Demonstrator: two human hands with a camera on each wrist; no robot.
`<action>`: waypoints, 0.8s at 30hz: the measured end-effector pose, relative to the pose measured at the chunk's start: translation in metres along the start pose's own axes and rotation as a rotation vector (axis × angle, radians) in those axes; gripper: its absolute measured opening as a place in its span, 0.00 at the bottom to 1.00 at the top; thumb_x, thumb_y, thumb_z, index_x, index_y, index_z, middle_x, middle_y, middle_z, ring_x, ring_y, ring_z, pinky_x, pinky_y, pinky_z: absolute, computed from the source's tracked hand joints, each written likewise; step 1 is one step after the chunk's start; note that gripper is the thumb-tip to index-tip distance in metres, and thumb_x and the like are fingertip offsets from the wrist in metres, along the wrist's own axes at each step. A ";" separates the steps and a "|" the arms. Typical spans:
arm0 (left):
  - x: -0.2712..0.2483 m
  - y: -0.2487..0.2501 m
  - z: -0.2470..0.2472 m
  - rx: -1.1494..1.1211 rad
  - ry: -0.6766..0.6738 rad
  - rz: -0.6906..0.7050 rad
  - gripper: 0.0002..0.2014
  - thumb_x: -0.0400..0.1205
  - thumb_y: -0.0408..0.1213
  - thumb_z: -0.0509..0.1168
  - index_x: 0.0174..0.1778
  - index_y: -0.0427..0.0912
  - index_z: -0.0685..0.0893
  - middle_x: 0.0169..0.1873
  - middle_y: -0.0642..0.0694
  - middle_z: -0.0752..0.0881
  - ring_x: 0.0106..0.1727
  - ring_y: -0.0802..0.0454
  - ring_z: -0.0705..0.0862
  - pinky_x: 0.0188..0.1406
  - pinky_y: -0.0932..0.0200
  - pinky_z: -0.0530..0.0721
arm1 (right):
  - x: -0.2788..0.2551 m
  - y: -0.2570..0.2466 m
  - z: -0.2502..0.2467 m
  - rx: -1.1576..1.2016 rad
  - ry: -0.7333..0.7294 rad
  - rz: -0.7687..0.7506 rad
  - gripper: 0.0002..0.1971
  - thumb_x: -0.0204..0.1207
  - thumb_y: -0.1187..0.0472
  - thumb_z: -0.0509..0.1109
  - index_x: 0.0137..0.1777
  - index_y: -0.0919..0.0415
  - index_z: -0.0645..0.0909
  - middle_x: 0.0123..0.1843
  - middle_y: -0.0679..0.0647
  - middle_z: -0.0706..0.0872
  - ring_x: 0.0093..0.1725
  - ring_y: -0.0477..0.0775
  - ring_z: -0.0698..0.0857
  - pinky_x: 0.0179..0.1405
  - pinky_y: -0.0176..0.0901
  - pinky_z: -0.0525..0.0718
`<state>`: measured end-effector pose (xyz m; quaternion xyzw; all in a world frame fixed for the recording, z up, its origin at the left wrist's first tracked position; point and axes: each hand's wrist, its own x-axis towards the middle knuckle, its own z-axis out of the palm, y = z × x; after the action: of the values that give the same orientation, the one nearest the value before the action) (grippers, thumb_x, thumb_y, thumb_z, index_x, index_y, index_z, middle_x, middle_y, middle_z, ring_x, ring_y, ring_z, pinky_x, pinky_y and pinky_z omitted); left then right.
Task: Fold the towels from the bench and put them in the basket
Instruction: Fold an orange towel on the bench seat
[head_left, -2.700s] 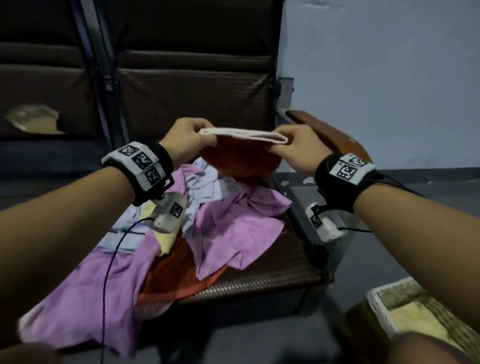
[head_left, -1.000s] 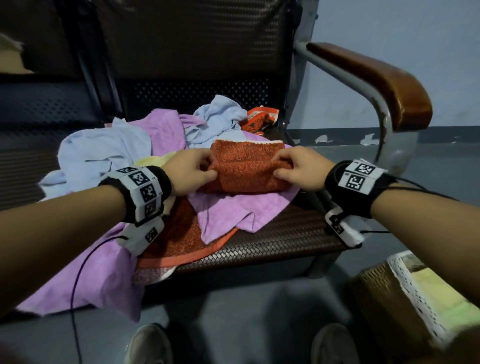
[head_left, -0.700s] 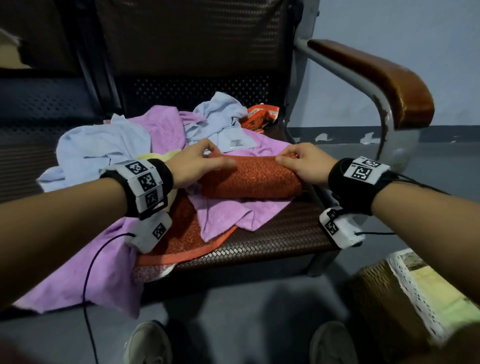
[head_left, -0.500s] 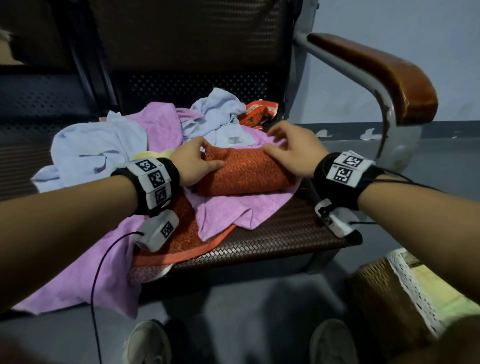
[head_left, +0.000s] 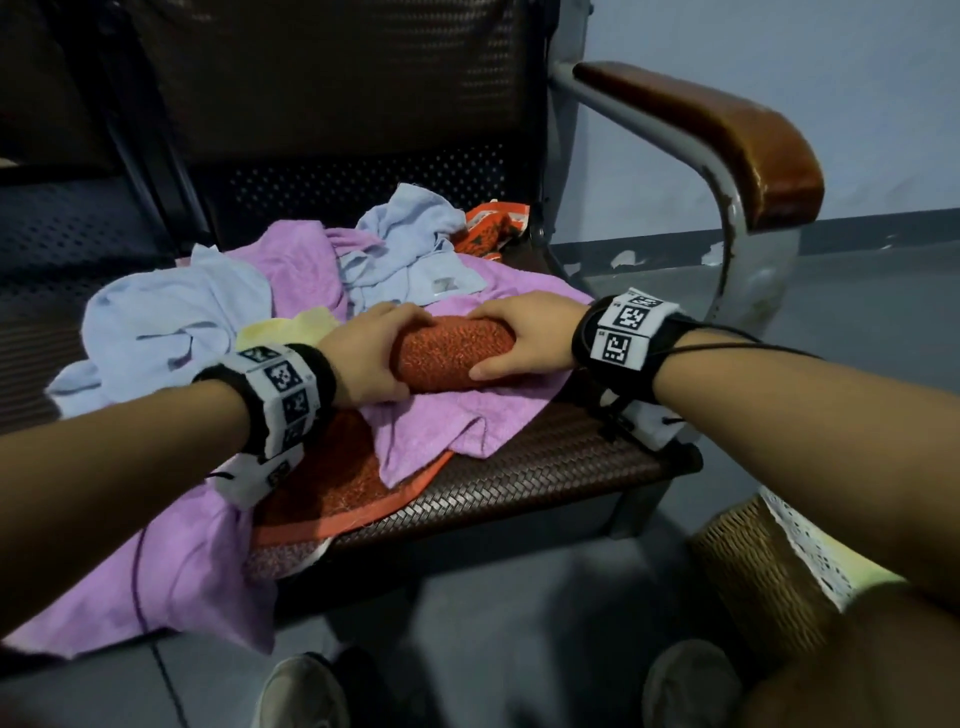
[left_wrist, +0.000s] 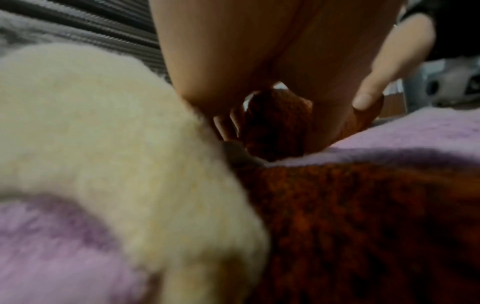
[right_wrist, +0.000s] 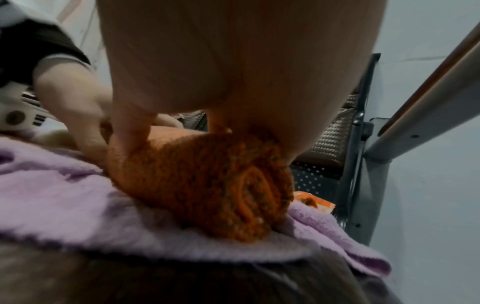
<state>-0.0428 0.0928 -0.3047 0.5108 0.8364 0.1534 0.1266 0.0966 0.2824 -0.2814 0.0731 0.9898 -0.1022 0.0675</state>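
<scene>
An orange towel (head_left: 451, 354) lies rolled into a thick cylinder on a purple towel (head_left: 457, 423) on the bench seat. My left hand (head_left: 371, 358) grips its left end, fingers over the top and thumb underneath. My right hand (head_left: 522, 340) grips the right end the same way. The right wrist view shows the roll's spiral end (right_wrist: 249, 197) under my right hand (right_wrist: 207, 123). In the left wrist view the orange roll (left_wrist: 278, 121) sits inside my left hand (left_wrist: 259, 72). The wicker basket (head_left: 763, 571) stands on the floor at lower right.
Loose towels cover the seat: light blue (head_left: 166, 317), purple (head_left: 171, 566), pale yellow (head_left: 291, 327), a flat orange one (head_left: 332, 488) and a patterned orange one (head_left: 493, 228). The bench armrest (head_left: 727, 135) curves over the right side. My shoes (head_left: 301, 691) are below.
The orange towel went from held up between both hands to lying on the pile, then was rolled away from me into a tight cylinder. Both hands have closed round its ends.
</scene>
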 end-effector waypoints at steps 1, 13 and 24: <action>0.000 0.000 -0.001 0.007 0.054 0.005 0.36 0.65 0.35 0.80 0.71 0.46 0.78 0.62 0.41 0.83 0.62 0.42 0.82 0.62 0.53 0.79 | 0.001 0.000 0.000 0.023 0.005 0.017 0.38 0.70 0.31 0.74 0.76 0.50 0.75 0.66 0.51 0.87 0.62 0.55 0.85 0.65 0.47 0.81; 0.022 0.146 -0.042 -0.640 0.516 0.257 0.16 0.72 0.52 0.75 0.52 0.52 0.84 0.42 0.56 0.87 0.43 0.64 0.84 0.50 0.61 0.83 | -0.100 0.033 -0.058 0.610 0.320 0.084 0.27 0.68 0.59 0.81 0.67 0.55 0.78 0.58 0.53 0.90 0.58 0.53 0.89 0.64 0.57 0.85; 0.057 0.394 0.093 -1.042 -0.309 0.347 0.15 0.78 0.46 0.76 0.58 0.46 0.87 0.47 0.50 0.93 0.46 0.55 0.92 0.45 0.60 0.88 | -0.343 0.143 0.003 1.310 1.064 0.563 0.23 0.64 0.61 0.74 0.61 0.61 0.82 0.49 0.51 0.92 0.48 0.49 0.91 0.45 0.41 0.88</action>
<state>0.2875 0.3252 -0.2419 0.5272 0.5258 0.4878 0.4557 0.4560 0.3758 -0.2606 0.3756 0.5780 -0.5799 -0.4342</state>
